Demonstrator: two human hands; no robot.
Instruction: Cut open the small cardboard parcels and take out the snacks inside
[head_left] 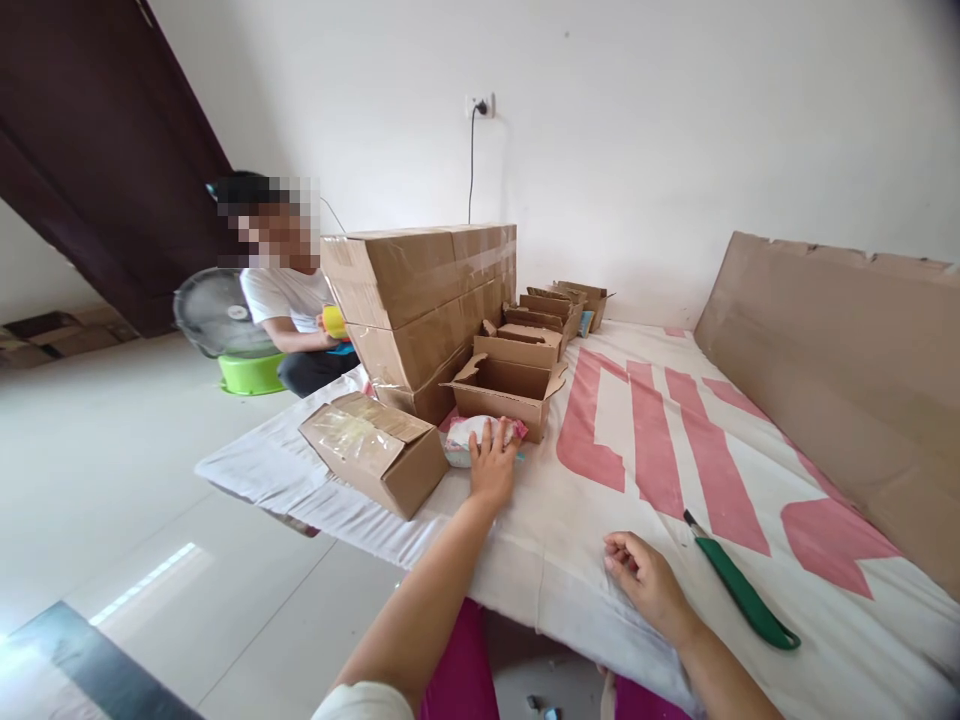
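Observation:
My left hand [493,467] lies on a white and pink soft plastic packet [459,436], fingers spread across its top. The packet rests on the cloth-covered table in front of an open cardboard box [501,405]. Left of it sits a closed carton [375,450] with clear tape on top. My right hand [646,580] is at the table's near edge, its fingers loosely curled with nothing visible in them. Just right of that hand lies a green-handled tool [742,590] with a narrow dark tip; its exact kind is unclear.
Taped cartons [427,290] stand stacked at the table's left side. Several open boxes [551,310] line up behind the nearest one. A large cardboard sheet [832,370] leans at the right. Beyond the stack, a person [289,310] sits near a fan [225,310], holding something yellow.

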